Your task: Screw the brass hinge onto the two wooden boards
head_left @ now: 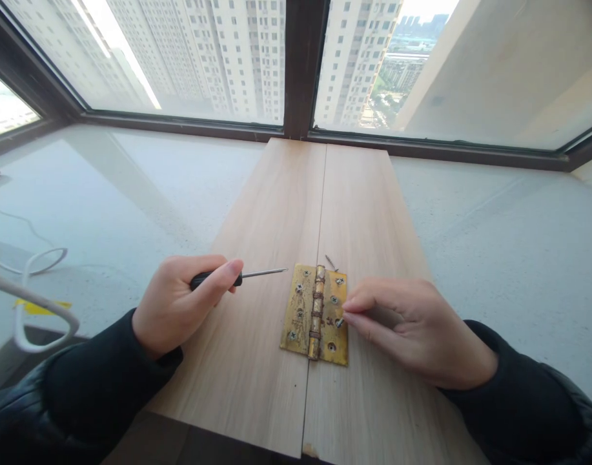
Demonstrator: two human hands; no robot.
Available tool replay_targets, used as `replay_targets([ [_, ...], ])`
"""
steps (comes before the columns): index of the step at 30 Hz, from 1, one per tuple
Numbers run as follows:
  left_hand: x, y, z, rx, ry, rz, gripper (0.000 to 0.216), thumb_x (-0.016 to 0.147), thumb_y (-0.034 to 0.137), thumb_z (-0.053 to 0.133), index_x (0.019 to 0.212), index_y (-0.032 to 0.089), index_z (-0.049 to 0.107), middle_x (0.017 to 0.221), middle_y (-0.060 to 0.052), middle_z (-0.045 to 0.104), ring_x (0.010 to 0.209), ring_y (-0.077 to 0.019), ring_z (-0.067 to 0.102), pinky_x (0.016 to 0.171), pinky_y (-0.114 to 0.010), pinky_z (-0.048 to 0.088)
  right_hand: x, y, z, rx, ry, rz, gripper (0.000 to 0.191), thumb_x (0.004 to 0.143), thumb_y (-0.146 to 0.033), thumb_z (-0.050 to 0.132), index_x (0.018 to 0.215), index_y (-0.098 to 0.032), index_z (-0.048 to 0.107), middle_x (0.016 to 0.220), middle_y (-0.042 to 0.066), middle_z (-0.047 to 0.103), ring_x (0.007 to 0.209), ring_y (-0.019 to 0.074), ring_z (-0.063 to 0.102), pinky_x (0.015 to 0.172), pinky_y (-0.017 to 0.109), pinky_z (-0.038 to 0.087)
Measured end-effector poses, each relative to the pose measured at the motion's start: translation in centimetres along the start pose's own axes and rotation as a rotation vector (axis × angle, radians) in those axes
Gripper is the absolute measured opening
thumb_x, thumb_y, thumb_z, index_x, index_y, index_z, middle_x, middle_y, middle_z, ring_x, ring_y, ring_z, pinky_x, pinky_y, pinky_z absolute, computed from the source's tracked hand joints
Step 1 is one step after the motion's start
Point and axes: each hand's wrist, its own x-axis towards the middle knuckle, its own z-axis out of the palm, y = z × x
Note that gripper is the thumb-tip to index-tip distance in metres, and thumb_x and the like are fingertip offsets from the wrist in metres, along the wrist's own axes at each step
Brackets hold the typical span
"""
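My left hand [177, 303] is closed round the black handle of a screwdriver [264, 272], whose metal shaft points right toward the hinge. A worn brass hinge [300, 303] lies opened flat across the seam between two wooden boards. Screw heads sit in the holes of its left leaf and in the upper two of its right leaf. Thumb and forefinger of my right hand [402, 323] pinch a small screw [341, 320] at the third hole of the right leaf. The lowest hole [331, 347] there shows no screw head. A loose screw [330, 261] lies just above the hinge.
The pale boards [257, 226] rest on a white sill [131, 174], reaching toward the dark window frame [303, 71]. White cables [44, 258] and a yellow tag [46, 307] are at the left. The boards' near edge is chipped by the seam.
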Motion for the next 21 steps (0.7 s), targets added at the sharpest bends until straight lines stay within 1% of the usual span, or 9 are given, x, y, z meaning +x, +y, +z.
replay_targets([
  [6,0.0,-0.4,0.0,-0.064,0.039,-0.052,0.053,0.102,0.046,0.042,0.06,0.019,0.059,0.049,0.002,0.052,0.048,-0.011,0.048,0.049,-0.023,0.039,0.1,-0.3,-0.3,-0.115,-0.034,-0.063,0.012,0.098,-0.012,0.059,0.09,-0.019,0.065,0.081,0.002,0.07,0.068,0.0134,0.067,0.06,0.025,0.056],
  [9,-0.1,-0.6,0.2,-0.123,0.05,-0.091,0.052,0.099,0.049,0.045,0.059,0.019,0.059,0.051,0.002,0.051,0.05,-0.0112,0.047,0.051,-0.025,0.038,0.0,-0.8,-0.2,-0.164,-0.062,-0.127,0.014,0.099,-0.01,0.056,0.094,-0.018,0.065,0.084,0.004,0.07,0.071,0.0147,0.067,0.061,0.026,0.055],
  [11,0.0,-0.9,0.4,-0.174,0.058,-0.124,0.051,0.097,0.05,0.047,0.059,0.019,0.061,0.051,0.002,0.051,0.051,-0.0112,0.046,0.052,-0.025,0.037,-0.2,-1.1,-0.1,-0.191,-0.067,-0.17,0.016,0.1,-0.007,0.054,0.097,-0.017,0.066,0.089,0.006,0.071,0.077,0.0154,0.067,0.064,0.026,0.055],
  [14,0.2,-1.5,0.8,-0.225,0.051,-0.135,0.051,0.095,0.051,0.049,0.059,0.019,0.063,0.05,0.003,0.05,0.049,-0.0106,0.045,0.051,-0.025,0.035,-0.3,-1.5,0.0,-0.223,-0.043,-0.185,0.017,0.1,-0.004,0.054,0.1,-0.016,0.066,0.092,0.006,0.071,0.08,0.0152,0.068,0.067,0.025,0.056],
  [17,0.4,-2.0,1.0,-0.236,0.04,-0.104,0.051,0.095,0.051,0.049,0.057,0.019,0.063,0.048,0.003,0.049,0.047,-0.01,0.045,0.049,-0.025,0.034,-0.6,-1.7,0.3,-0.209,-0.023,-0.188,0.015,0.099,-0.005,0.056,0.097,-0.018,0.065,0.09,0.004,0.07,0.077,0.013,0.067,0.067,0.022,0.056],
  [21,0.5,-2.0,1.1,-0.238,0.045,-0.086,0.051,0.095,0.05,0.05,0.057,0.018,0.063,0.047,0.004,0.049,0.047,-0.009,0.044,0.048,-0.024,0.033,-1.3,-1.9,1.1,-0.193,0.048,-0.17,0.016,0.097,-0.004,0.057,0.097,-0.019,0.063,0.096,0.004,0.071,0.08,0.0102,0.069,0.072,0.018,0.056],
])
